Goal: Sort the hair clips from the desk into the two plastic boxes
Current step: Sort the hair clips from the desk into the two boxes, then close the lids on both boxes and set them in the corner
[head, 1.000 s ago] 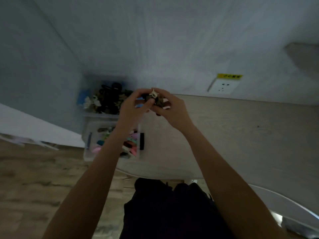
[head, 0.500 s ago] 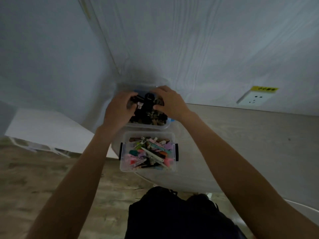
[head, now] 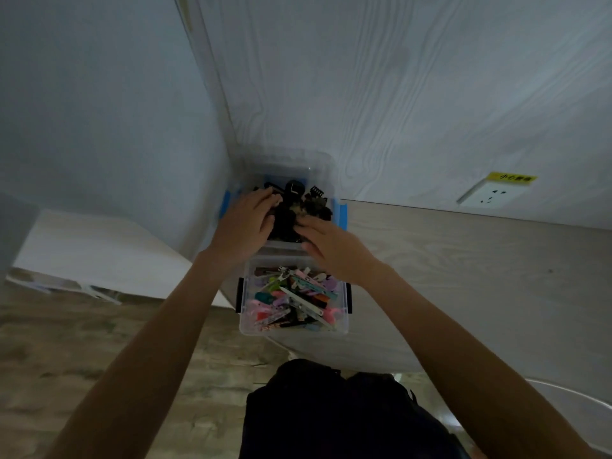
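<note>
Both hands flat over far box (head: 341,213), blue latches. Left hand (head: 243,223) and right hand (head: 331,243): fingers extended, close together, pressing the heaped dark claw clips (head: 298,207). Coloured flat clips (head: 293,298) fill near box (head: 245,326). Risk: overfilled heap, so clips may spill when hands lift.

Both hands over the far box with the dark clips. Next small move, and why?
Probably lift both hands clear of the far box. The left hand and right hand lie flat on its pile of dark clips, gripping nothing visible, and the desk shows no loose clips.
</note>
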